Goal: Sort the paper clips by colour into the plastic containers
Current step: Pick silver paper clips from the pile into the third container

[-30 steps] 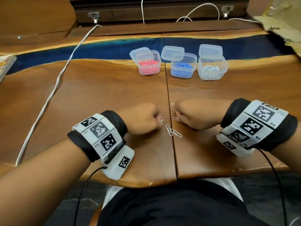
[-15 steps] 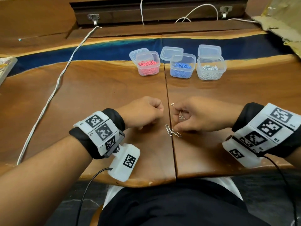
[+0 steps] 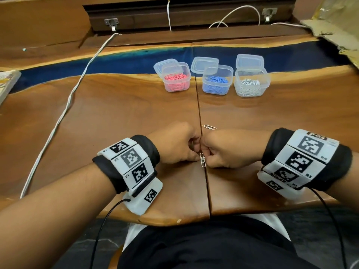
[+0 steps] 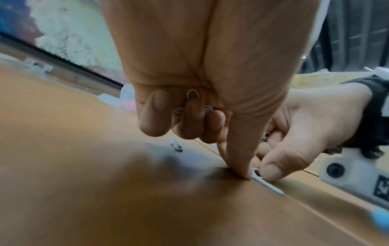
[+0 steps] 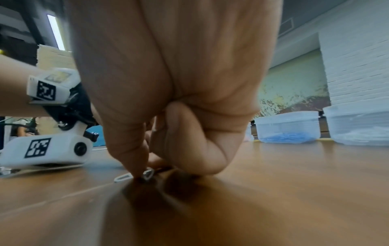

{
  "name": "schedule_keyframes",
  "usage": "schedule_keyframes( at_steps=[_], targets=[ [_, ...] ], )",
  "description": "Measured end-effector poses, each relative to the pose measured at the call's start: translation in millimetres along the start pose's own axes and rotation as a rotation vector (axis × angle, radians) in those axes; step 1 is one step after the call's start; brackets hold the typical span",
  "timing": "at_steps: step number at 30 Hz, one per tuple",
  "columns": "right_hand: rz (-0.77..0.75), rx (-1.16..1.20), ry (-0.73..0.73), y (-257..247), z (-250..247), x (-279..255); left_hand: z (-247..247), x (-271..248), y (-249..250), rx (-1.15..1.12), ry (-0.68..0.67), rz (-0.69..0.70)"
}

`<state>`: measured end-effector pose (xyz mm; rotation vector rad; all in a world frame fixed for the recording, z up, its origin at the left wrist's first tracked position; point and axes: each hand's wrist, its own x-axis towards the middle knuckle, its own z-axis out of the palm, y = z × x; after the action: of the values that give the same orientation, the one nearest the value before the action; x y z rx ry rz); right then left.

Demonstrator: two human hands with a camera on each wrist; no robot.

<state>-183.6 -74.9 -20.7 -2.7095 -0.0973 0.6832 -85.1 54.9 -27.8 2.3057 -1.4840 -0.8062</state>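
Three clear plastic containers in row near far edge of wooden table (image 3: 120,113), open, lids behind: pink-clip container (image 3: 176,77) left, blue-clip container (image 3: 217,80) middle, silver-clip container (image 3: 250,82) right. White cable (image 3: 64,111) runs down table's left side. Silver paper clip (image 3: 202,159) lies on centre seam near front edge; another clip (image 3: 209,127) just beyond hands. Left hand (image 3: 175,145): fingers curled around several silver clips, thumb tip pressing table beside seam clip. Right hand (image 3: 229,150): fingers curled, thumb tip on seam clip.
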Motion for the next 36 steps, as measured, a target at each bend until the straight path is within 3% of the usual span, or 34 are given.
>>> schedule_keyframes(
  at_steps=[2,4,8,10,13,18,21,23,26,30,36],
  targets=[
    [-0.016,-0.017,-0.027,1.8,-2.1,-2.5,0.8,-1.5,-1.5,-0.020,0.030,0.028],
    [0.001,0.110,0.013,11.0,-12.6,-5.5,1.1,-3.9,-2.6,-0.024,0.042,0.055],
    [0.230,0.772,0.186,51.0,-58.7,-11.5,1.9,-2.9,1.4,0.122,-0.066,0.061],
    [0.280,0.906,0.278,71.9,-85.1,-11.1,1.6,1.4,4.4,0.192,-0.117,0.099],
    [0.367,0.786,0.365,98.1,-114.7,-2.4,1.2,7.1,4.7,0.256,-0.202,0.080],
    [0.478,0.187,0.282,126.0,-140.5,19.2,7.0,2.3,10.6,0.376,-0.234,0.099],
    [0.492,-0.013,0.218,125.2,-141.6,21.2,-1.0,0.7,17.4,0.214,-0.221,0.079],
    [0.476,-0.046,0.235,127.7,-142.9,19.4,-17.9,8.7,22.7,0.003,-0.131,0.083],
    [0.419,-0.050,0.395,134.1,-149.6,7.4,-54.5,41.5,40.3,-0.144,0.015,0.010],
    [0.362,0.142,0.577,141.0,-150.4,-20.5,-94.9,122.9,75.9,0.103,0.027,-0.047],
    [0.363,0.278,0.641,155.0,-134.5,-56.7,-100.9,212.6,115.5,0.428,-0.034,-0.080]
  ],
)
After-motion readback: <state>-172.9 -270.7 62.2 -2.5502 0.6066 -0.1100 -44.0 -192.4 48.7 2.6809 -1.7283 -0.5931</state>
